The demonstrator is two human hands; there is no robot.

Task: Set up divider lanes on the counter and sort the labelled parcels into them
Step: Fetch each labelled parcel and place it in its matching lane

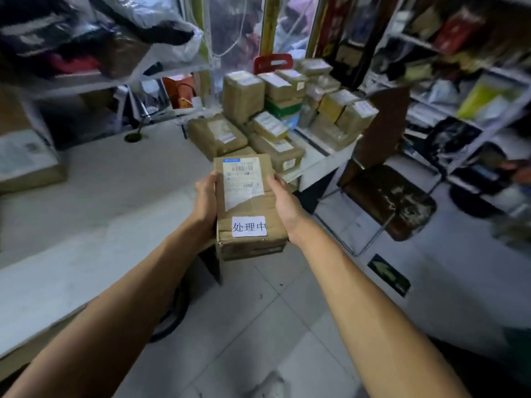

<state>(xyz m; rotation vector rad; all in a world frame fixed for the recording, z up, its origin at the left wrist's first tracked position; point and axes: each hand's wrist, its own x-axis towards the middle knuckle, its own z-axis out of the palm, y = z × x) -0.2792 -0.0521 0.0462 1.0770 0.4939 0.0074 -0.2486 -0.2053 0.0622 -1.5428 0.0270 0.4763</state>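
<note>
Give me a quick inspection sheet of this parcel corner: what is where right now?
Surface: pale counter, bare in the middle; no dividers seen on it.
Job's things: held parcel with a shipping label and a white sticker; stacked parcels at the counter's far end.
Clutter: cardboard box at the counter's left edge.
Hands: left hand and right hand grip the held parcel's sides.
Cables: dark cable hanging under the counter.
Surroundings: worn chair, shelves with bags, tiled floor.

Fingers of both hands hidden under parcel [248, 205]; shipping label [243, 180] print unreadable; shelf goods [465, 90] blurred.
</note>
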